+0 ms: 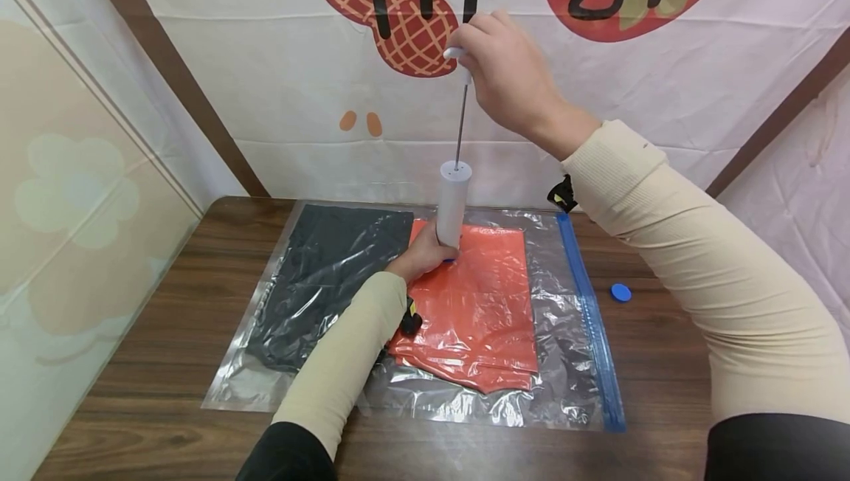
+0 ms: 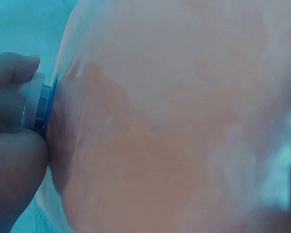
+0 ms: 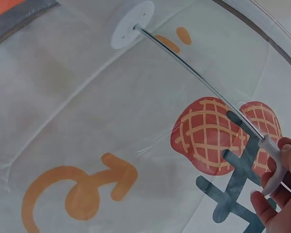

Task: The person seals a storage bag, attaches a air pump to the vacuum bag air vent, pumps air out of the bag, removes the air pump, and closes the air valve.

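Observation:
A white hand pump (image 1: 453, 204) stands upright on a clear vacuum storage bag (image 1: 558, 319). Around the lower end of its barrel my left hand (image 1: 425, 252) is wrapped, just above the bag's blue valve (image 2: 44, 109). My right hand (image 1: 505, 71) grips the white pump handle (image 3: 276, 167), raised high so that a long stretch of metal rod (image 1: 461, 123) shows above the barrel. Inside the bag lie folded red cloth (image 1: 478, 304) on the right and folded dark grey cloth (image 1: 339, 267) on the left.
A round blue cap (image 1: 620, 292) lies on the wooden table (image 1: 664, 378), right of the bag's blue zip edge (image 1: 591, 326). Behind the table hangs a white printed curtain (image 1: 285, 82). A pale flowered panel (image 1: 86, 193) stands at the left.

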